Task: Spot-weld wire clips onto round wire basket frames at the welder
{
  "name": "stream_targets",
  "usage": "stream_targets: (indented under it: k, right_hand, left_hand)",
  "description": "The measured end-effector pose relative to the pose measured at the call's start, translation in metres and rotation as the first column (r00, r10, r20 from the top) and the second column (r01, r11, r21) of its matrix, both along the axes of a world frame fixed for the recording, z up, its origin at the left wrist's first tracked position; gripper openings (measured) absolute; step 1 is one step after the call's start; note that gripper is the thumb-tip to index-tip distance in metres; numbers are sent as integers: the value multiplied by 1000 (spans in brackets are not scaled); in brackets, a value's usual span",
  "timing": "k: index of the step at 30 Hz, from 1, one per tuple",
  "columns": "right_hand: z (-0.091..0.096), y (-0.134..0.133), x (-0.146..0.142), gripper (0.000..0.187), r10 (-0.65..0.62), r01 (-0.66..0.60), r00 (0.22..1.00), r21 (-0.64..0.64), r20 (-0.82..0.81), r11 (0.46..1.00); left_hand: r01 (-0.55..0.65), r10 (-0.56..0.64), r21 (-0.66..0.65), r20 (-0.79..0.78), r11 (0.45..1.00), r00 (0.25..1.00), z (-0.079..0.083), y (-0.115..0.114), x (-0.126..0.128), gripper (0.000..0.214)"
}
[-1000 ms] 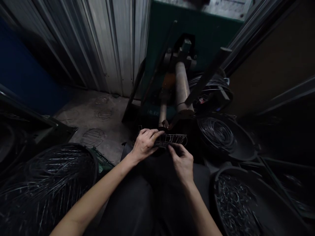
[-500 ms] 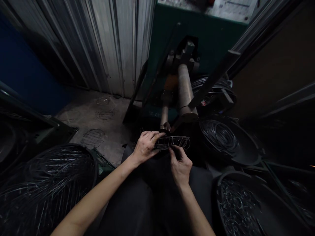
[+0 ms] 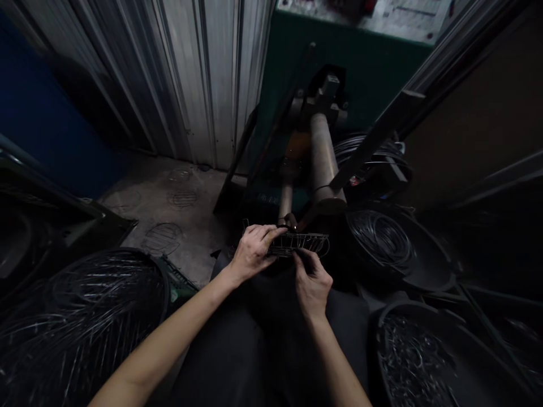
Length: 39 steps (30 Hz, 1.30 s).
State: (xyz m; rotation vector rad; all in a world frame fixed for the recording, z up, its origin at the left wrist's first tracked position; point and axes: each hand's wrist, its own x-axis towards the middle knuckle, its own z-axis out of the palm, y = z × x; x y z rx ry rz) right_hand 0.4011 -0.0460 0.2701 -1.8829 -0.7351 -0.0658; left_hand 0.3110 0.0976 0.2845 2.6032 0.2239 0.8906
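A small wire basket (image 3: 316, 243) is held between my hands, close to the machine's lower metal arm (image 3: 285, 203). My left hand (image 3: 253, 249) is closed on the basket's left side, fingers across its top and thumb below. On the near edge, toward the right, my right hand (image 3: 313, 278) pinches at the wire. A small piece of wire may be between those fingertips, but it is too dark to tell. Above the basket, the thick cylindrical upper arm (image 3: 324, 161) of the green machine (image 3: 382, 62) reaches toward me.
At left stands a tub of cut wires (image 3: 106, 299). On the right are a basin with coiled wire (image 3: 382, 237) and a tub of small bent wire pieces (image 3: 418, 362). Round wire grids (image 3: 162, 238) lie on the floor. Corrugated metal sheeting (image 3: 203, 85) stands behind.
The view has shifted slightly, so the machine appears a little lower and further right. Both hands keep nearly the same place and grip on the wire basket.
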Motion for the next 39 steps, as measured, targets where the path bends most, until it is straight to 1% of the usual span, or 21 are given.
stream_targets:
  k: [4, 13, 19, 24, 28, 31, 34, 36, 37, 39]
  right_hand:
    - [0, 1, 0, 25, -4, 4, 1000, -13, 2, 1000]
    - [2, 3, 0, 23, -32, 32, 999, 3, 13, 999]
    - [2, 6, 2, 23, -14, 14, 1000, 16, 3, 1000]
    - [1, 7, 2, 24, -10, 10, 1000, 18, 23, 1000]
    - [2, 8, 1, 26, 9, -10, 1000, 55, 23, 998]
    - [2, 7, 1, 26, 32, -32, 999, 56, 2, 998]
    - [1, 2, 2, 27, -16, 15, 999, 29, 51, 999]
    - [3, -5, 0, 36, -75, 74, 992, 12, 103, 997]
    - [5, -11, -1, 39, -93, 94, 989, -5, 114, 996]
    - [13, -29, -4, 42, -105, 111, 990, -60, 93, 992]
  left_hand:
    - [1, -1, 6, 4, 1000, 1000, 0, 1, 1, 58]
    - [1, -1, -4, 9, 1000, 1000, 2, 2, 3, 58]
    - [-17, 17, 5, -17, 1000, 1000, 2, 4, 5, 58]
    - [-25, 26, 50, -18, 998, 999, 5, 4, 3, 56]
    - [-55, 57, 89, -23, 994, 998, 5, 5, 6, 52]
    - [-63, 67, 84, -49, 995, 997, 5, 4, 8, 51]
    - [-35, 40, 67, -82, 997, 996, 4, 2, 6, 58]
    - [-34, 38, 49, -83, 998, 996, 1, 1, 0, 68]
    - [-47, 49, 31, -73, 998, 996, -2, 1, -5, 73]
    - [-110, 109, -30, -35, 993, 993, -12, 4, -16, 85]
